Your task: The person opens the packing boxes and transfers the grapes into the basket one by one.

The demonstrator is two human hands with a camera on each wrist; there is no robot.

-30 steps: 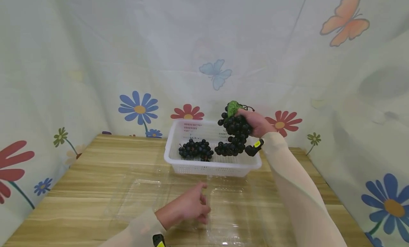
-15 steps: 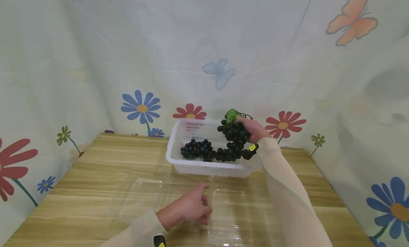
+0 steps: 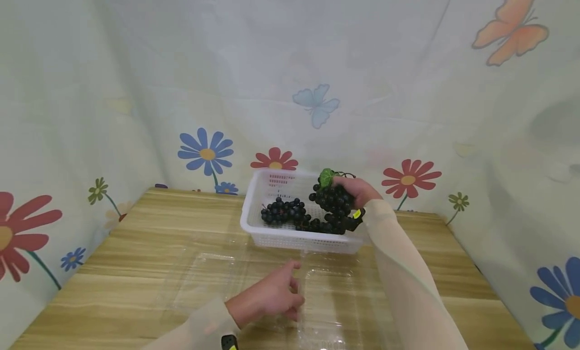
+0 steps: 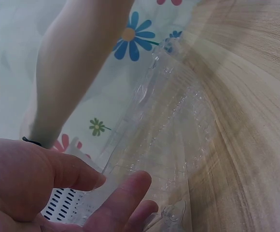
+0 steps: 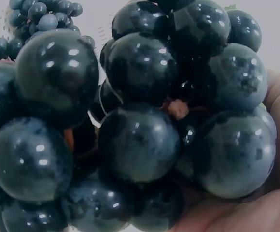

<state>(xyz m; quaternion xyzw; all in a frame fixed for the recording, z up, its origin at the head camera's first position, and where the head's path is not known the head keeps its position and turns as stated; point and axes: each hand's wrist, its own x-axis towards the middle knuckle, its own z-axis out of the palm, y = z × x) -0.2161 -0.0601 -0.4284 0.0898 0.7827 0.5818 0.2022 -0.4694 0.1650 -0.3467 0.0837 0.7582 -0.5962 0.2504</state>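
My right hand (image 3: pixel 355 190) grips a bunch of dark grapes (image 3: pixel 333 201) with a green leaf at its top. The bunch hangs in the right part of the white perforated basket (image 3: pixel 308 242), its lower end down inside. In the right wrist view the held grapes (image 5: pixel 140 140) fill the picture, with fingers along the right edge. Another dark bunch (image 3: pixel 282 211) lies in the basket's left part. My left hand (image 3: pixel 274 292) rests at the near side of a clear plastic container (image 3: pixel 328 309), fingers relaxed; in the left wrist view thumb and fingers (image 4: pixel 130 193) stand apart by its wall.
A second clear plastic piece (image 3: pixel 204 279) lies left of my left hand on the wooden table (image 3: pixel 113 279); whether it joins the container is hard to tell. Behind the basket hangs a flower-printed curtain (image 3: pixel 254 78).
My right hand has lowered the held grapes into the basket, beside the other bunch. The left hand stays at the container. The head view has shifted slightly.
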